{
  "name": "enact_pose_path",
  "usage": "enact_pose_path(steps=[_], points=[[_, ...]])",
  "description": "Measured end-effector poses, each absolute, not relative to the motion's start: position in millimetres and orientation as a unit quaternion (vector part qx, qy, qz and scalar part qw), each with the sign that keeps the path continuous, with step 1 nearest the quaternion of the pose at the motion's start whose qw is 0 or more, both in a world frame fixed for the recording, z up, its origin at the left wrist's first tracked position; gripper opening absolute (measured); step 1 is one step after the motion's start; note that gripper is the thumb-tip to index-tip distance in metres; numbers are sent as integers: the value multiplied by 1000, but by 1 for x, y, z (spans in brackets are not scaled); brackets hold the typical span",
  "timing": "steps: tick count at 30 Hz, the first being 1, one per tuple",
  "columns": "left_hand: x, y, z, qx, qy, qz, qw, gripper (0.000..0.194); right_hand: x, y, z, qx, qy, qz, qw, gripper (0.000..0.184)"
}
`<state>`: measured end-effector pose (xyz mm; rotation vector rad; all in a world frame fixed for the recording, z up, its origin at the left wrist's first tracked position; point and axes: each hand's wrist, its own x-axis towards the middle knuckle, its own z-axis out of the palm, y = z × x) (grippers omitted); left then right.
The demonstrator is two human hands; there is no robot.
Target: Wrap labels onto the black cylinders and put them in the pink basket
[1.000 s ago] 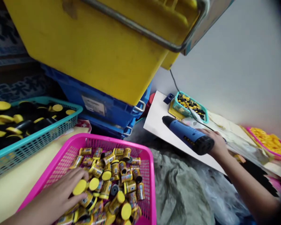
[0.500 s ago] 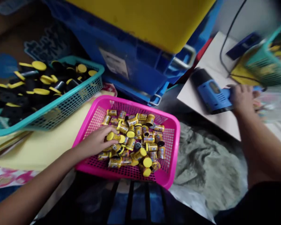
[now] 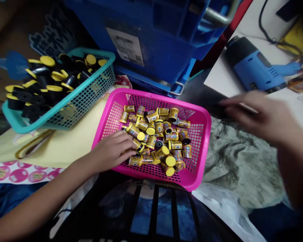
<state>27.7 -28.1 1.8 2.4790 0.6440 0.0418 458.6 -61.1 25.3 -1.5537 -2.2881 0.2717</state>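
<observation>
The light is soft and dim. The pink basket [image 3: 206,144] shows up brightly, and the jars [image 3: 159,126] inside it look fairly clear, but their tiny print is too fuzzy to read. Right of the basket, the right hand [image 3: 265,116] is a smeary blur, and its arm fades into the dark. The left hand [image 3: 114,148], at the basket's left side, looks much sharper. Above the basket, the blue crate [image 3: 171,40] is shadowy, with a shiny spot on its metal handle [image 3: 218,16]. Up and right of the basket, the white table [image 3: 222,72] looks pale, and the far corner goes black. Things far from the basket look stretched.
</observation>
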Motion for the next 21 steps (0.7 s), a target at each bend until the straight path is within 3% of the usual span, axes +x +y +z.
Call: enact_pose_path(steps=[2, 5, 10, 16, 21], points=[[26, -40, -1, 928, 235, -21, 288, 31, 391, -85, 19, -454, -864, 170, 137, 24], [25, -58, -12, 924, 239, -76, 287, 39, 319, -113, -1, -454, -861, 221, 65, 29], [22, -72, -24, 906, 251, -47, 339, 27, 286, -136, -18, -519, -830, 205, 12, 36], [14, -76, -32, 873, 272, 31, 404, 22, 274, -143, -19, -519, -822, 233, 26, 29], [6, -74, -29, 893, 251, 56, 370, 24, 266, -141, -18, -521, -811, 255, 81, 21]])
